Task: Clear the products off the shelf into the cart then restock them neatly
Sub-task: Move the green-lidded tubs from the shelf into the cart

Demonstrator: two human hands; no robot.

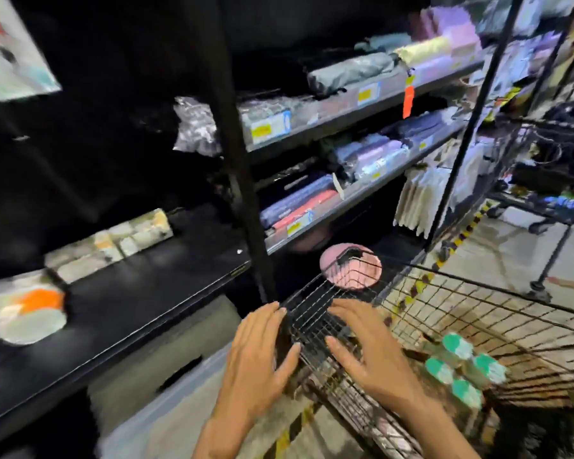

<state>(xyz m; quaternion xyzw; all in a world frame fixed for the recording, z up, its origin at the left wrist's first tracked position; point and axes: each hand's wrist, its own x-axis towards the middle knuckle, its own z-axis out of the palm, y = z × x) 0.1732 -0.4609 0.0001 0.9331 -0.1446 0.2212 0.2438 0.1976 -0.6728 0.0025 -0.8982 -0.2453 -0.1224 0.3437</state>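
My left hand and my right hand press with straight fingers on the two sides of a small black wire basket, carrying it between them at the near corner of the wire cart. A pink round item shows just behind the basket. Several teal-capped bottles lie in the cart at the right. On the black shelf to the left sit a round white and orange pack and a row of pale packs; the picture is blurred.
A black upright post separates the black shelf from grey shelves stacked with folded packaged goods. Grey crates stand under the black shelf. A second trolley with dark goods is at the far right, on a floor with yellow-black tape.
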